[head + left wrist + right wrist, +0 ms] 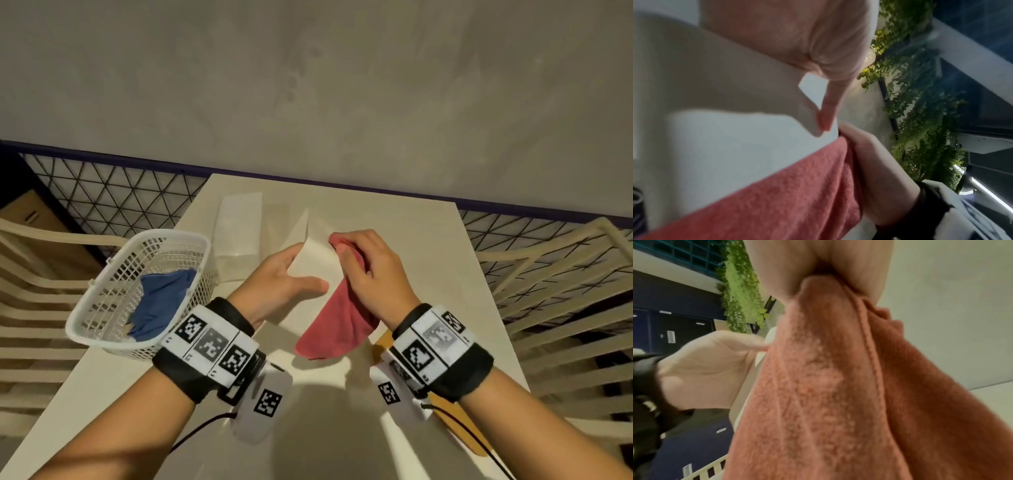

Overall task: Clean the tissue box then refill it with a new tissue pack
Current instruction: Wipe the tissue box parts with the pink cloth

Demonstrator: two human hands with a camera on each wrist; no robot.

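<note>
I hold a white tissue box (pixel 313 263) tilted above the table, my left hand (pixel 287 277) gripping its lower end with the thumb across the front. My right hand (pixel 363 263) clutches a red cloth (pixel 337 325) and presses it against the box's right side, the rest hanging down. In the left wrist view the box (pixel 725 138) fills the left, with the red cloth (pixel 777 194) and right hand (pixel 879 170) beside it. The right wrist view is mostly red cloth (pixel 828 386). A clear-wrapped white tissue pack (pixel 238 222) lies at the back of the table.
A white mesh basket (pixel 113 284) holding a blue cloth (pixel 161 305) sits at the table's left edge. A brown flat board (pixel 382 342) lies under my right wrist. The pale table (pixel 428 257) stands against a wall. Slatted chairs (pixel 548 274) flank it.
</note>
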